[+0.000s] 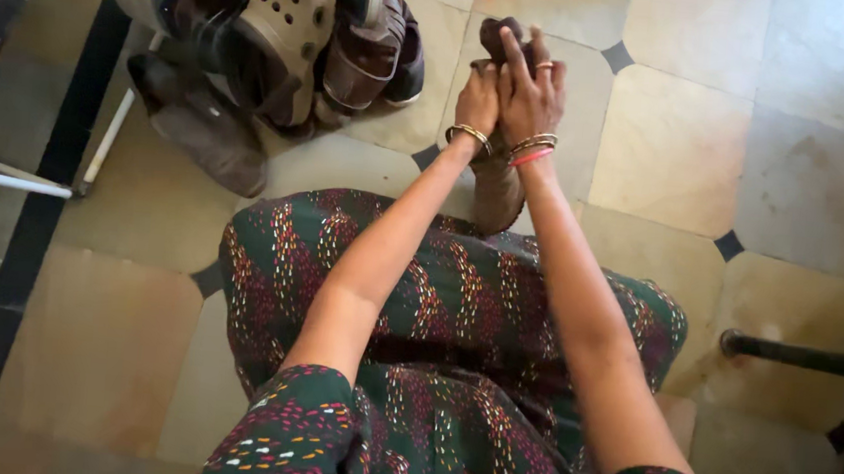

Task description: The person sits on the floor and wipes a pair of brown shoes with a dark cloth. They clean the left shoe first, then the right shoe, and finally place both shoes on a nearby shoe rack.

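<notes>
Head view, downward, over a seated lap. Largest to smallest:

Floor (680, 147): beige stone tiles with small black diamond insets; black border strip along the left edge.

Garment (452, 370): dark green cloth with rows of red, yellow and white dashes, covering lap and both upper arms.

Shoe pile (276, 45): at upper left, resting on the floor, well apart from both hands. Includes a beige perforated clog, brown sandals and a dark shoe; white rack tubing beside and below.

Dark bar (804, 355): at the right edge, low over the floor.

Brown boot (497, 198): held upright between the hands, out ahead of the knees, above the floor. Lower end showing below the wrists; upper end protruding above the fingertips.

Right hand (530, 95): fingers extended, wrapped flat against the boot's right side. Ring on one finger; thin bangles and a red band at the wrist.

Left hand (478, 99): closed against the boot's left side, touching the right hand. Gold bangle at the wrist.

Both arms stretched straight forward, hands pressed together around the boot.
</notes>
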